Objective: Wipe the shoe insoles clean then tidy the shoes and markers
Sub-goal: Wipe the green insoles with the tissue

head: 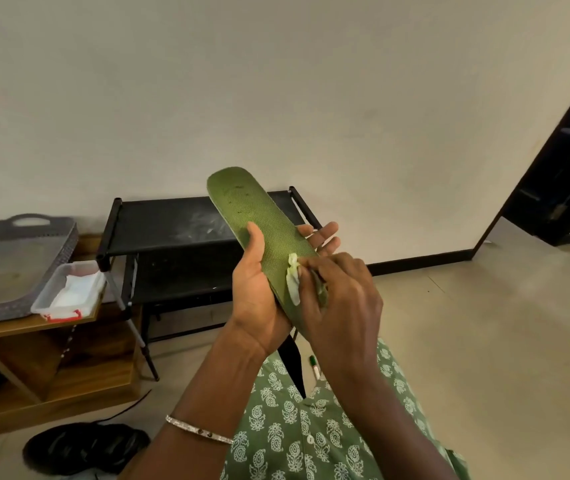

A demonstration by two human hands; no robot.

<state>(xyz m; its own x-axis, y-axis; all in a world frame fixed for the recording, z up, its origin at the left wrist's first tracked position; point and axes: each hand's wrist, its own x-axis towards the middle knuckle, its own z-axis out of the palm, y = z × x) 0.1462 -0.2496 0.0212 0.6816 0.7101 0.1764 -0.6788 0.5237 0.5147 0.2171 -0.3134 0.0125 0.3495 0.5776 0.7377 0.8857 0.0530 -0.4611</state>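
A green textured insole [249,209] is held up in front of me, toe end pointing up and away. My left hand [259,292] grips it from underneath, thumb on the left edge and fingers showing past the right edge. My right hand [342,299] pinches a pale wet wipe [293,277] and presses it on the insole's lower half. A black shoe [86,446] lies on the floor at lower left. A green-capped marker [314,367] lies on the floor beside my knee.
A black two-tier shoe rack [172,220] stands against the wall. Left of it, a wooden table [17,329] carries a grey perforated tray [17,258] and a clear box of wipes [69,289]. A dark door [567,168] stands open at right.
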